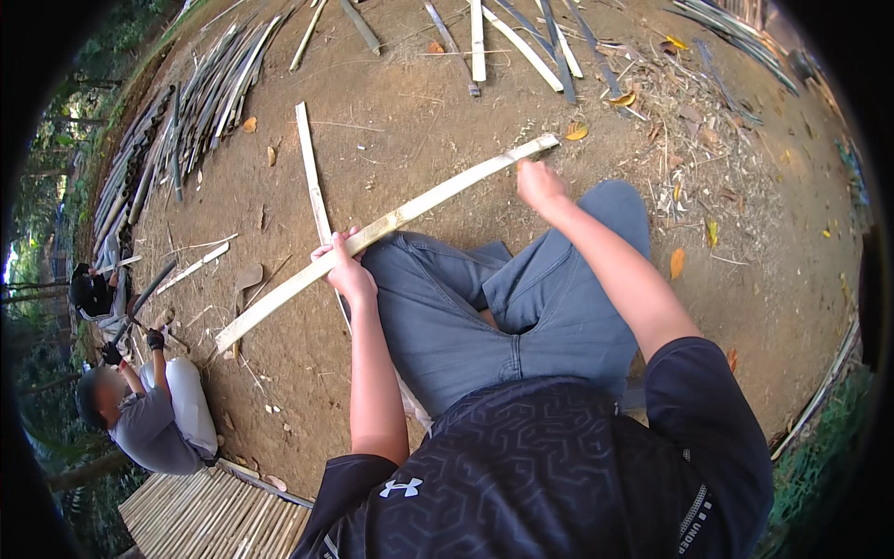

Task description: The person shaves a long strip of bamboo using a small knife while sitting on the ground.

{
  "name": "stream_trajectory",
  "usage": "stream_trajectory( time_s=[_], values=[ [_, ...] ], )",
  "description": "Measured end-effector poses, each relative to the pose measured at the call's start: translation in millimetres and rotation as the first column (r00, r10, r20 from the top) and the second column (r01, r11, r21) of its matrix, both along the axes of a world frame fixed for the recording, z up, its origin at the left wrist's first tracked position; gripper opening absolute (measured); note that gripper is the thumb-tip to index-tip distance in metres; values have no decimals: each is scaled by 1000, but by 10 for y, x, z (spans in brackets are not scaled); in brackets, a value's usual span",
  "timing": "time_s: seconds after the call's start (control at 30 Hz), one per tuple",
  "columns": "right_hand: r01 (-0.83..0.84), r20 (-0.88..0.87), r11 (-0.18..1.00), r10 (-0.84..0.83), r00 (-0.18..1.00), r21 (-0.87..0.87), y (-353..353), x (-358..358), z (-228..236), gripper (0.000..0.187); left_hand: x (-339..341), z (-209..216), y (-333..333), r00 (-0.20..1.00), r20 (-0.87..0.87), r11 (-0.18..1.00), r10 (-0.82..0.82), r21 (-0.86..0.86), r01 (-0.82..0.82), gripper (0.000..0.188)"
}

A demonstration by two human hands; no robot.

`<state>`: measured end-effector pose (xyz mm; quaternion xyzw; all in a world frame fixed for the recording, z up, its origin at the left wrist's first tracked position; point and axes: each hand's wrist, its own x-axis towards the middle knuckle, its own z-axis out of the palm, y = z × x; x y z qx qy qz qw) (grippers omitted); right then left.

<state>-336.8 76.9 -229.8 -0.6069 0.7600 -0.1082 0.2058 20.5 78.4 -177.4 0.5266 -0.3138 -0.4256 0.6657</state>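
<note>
A long, pale split bamboo strip (452,190) slants across in front of my knees, its right end farther from me than its left. My left hand (348,273) wraps around it left of the middle, thumb on top. Close below the strip's far right end, my right hand (540,184) is closed in a fist. Whatever that fist holds, if anything, is hidden by the fingers. Another pale strip (310,168) lies on the ground, passing beneath the held one near my left hand.
Bamboo strips lie in a large pile (209,93) at the far left, with several more strips (521,47) straight ahead. Shavings and leaves (694,149) litter the dirt at right. A gloved person (158,410) sits at left beside a slatted bamboo platform (200,512); another person (93,293) is behind.
</note>
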Motion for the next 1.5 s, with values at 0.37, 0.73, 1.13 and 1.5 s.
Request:
stream_trajectory(
  time_s=[0.37,0.73,1.13,1.5],
  values=[
    [214,-179,976,-216,960,-32,-27,-256,-325,26,-57,-28,-38,999,-24,999,-24,-27,23,25],
    [170,-53,983,-167,985,63,-303,-303,-306,23,82,-39,9,1000,16,1000,18,-20,-18,25],
    [-278,249,949,307,919,-147,657,1217,1031,29,94,-61,-20,998,-41,996,51,-64,-54,29],
    [-360,187,933,357,915,-18,647,1308,1245,28,91,-22,20,998,29,997,50,-52,-49,27]
  ],
)
